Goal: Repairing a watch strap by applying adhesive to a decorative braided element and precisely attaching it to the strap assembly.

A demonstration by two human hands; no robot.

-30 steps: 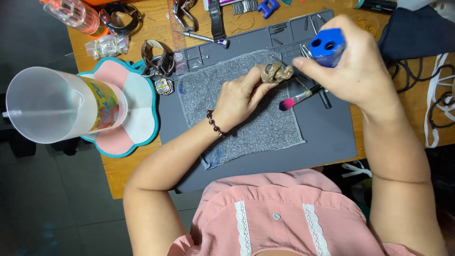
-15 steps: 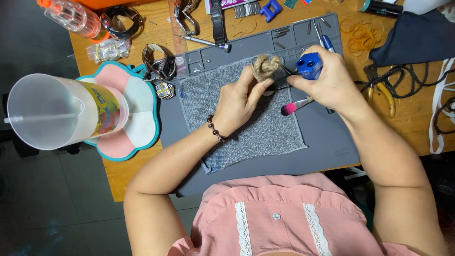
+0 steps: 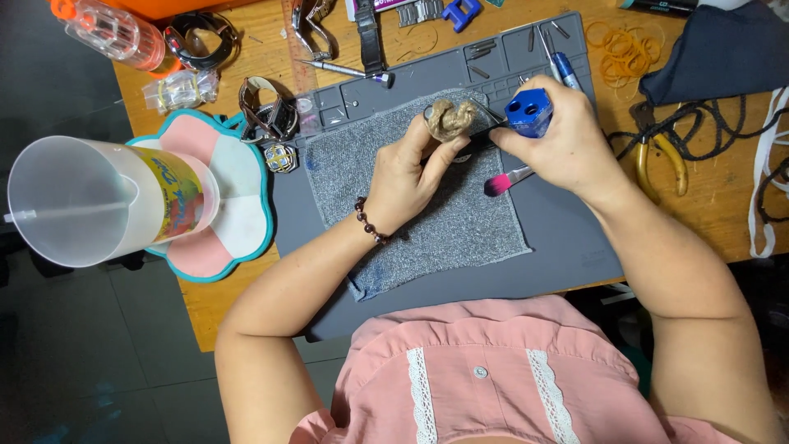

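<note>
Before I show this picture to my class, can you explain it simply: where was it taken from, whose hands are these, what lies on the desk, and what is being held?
The picture comes from a camera worn on a person's head, looking down at their own two bare hands over a wooden desk. The left hand pinches a small tan bundle of cloth or cord. The right hand holds a small blue block with two holes. Beneath them lie a grey work mat and a grey cloth, with a pink-tipped brush. To the left stands a clear plastic jug; yellow-handled pliers lie on the right.
</note>
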